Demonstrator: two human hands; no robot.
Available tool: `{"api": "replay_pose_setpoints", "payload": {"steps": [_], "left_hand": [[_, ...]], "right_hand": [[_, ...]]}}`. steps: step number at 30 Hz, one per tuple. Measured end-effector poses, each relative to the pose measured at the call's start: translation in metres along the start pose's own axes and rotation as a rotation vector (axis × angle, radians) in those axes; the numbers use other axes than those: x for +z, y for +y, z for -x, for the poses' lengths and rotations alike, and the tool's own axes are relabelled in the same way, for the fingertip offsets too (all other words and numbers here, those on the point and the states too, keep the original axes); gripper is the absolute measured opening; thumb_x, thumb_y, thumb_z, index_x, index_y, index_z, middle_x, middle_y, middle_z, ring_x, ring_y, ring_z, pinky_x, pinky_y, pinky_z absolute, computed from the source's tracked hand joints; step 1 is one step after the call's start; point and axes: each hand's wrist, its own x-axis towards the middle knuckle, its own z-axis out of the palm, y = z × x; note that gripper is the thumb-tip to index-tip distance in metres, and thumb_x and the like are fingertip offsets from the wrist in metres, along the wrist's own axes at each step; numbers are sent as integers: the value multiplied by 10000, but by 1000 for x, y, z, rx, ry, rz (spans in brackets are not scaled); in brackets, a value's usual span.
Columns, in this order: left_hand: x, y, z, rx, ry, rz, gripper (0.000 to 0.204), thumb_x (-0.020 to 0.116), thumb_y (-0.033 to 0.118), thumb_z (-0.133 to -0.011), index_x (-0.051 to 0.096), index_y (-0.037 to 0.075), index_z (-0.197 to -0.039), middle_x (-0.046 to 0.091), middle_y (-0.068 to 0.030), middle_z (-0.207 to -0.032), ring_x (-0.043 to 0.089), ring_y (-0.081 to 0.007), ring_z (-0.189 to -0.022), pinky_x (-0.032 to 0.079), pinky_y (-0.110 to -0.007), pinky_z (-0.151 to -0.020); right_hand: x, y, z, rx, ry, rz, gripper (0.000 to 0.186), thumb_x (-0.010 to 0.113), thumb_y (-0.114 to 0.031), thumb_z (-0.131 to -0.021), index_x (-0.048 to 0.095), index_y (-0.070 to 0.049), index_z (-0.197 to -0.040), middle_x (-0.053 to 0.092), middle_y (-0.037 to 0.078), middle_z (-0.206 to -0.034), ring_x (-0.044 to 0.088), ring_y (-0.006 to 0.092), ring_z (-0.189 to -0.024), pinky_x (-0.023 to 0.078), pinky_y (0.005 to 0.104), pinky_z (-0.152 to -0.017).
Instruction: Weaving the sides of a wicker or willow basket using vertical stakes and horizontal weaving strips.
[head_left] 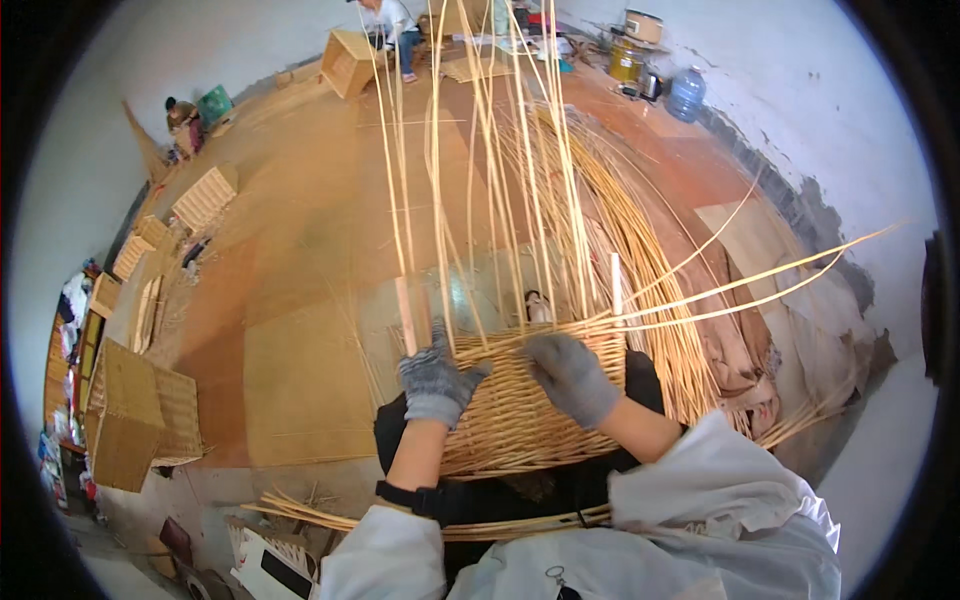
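A half-woven wicker panel (520,420) rests across my lap, with tall pale rods rising from its upper edge. My left hand (438,382), in a grey knitted glove, lies at the panel's left upper corner, beside a thick wooden stake (405,315). Its fingers stretch upward and the thumb sticks out to the right. My right hand (572,378), also gloved, is curled against the upper edge right of the middle; the weave and the glove hide what its fingertips grip. Several loose wicker rods (740,275) run out rightward from that edge, past a second stake (616,280).
A big bundle of rods (650,270) lies on the floor to the right. Woven baskets (130,415) stand along the left. Two people work farther off, one by a basket (348,65). A blue water bottle (686,95) stands by the right wall.
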Motion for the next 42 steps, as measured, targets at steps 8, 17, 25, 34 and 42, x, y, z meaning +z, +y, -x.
{"api": "replay_pose_setpoints", "payload": {"steps": [8,17,25,34,42], "left_hand": [[22,25,14,331,229,-120,740,557,639,-726,448,216,-1323,610,-92,-1083,564,-260,-972,347,-487,-844],[-2,31,-50,-135,46,218,577,377,509,-894,498,81,-1262,582,-136,-1186,539,-306,-1113,379,-404,-950],[12,22,-61,-358,-34,185,577,234,478,-917,660,110,-1043,620,-143,-1099,594,-296,-1032,450,-452,-844],[-9,72,-44,156,434,459,402,477,297,-906,508,25,-1199,594,-177,-1134,591,-283,-980,436,-335,-839],[32,128,-38,571,468,82,667,589,444,-804,423,35,-1303,556,-149,-1163,529,-272,-1013,376,-397,-882]], "right_hand": [[-80,87,38,96,14,746,477,605,-421,-760,591,-102,-1115,505,210,-1182,441,372,-1117,260,502,-1005],[-60,82,41,206,-63,723,511,577,-466,-776,582,-81,-1112,577,116,-1077,497,320,-1082,222,470,-1036],[-50,63,7,22,180,551,538,631,-388,-753,540,-51,-1163,535,126,-1165,413,349,-1173,198,504,-1060],[-58,102,-88,83,136,-158,287,590,-141,-813,595,-44,-1084,543,123,-1219,535,267,-1085,439,356,-902],[-62,141,21,0,245,670,282,668,-318,-729,656,-76,-874,615,131,-946,562,321,-895,375,483,-899]]}}
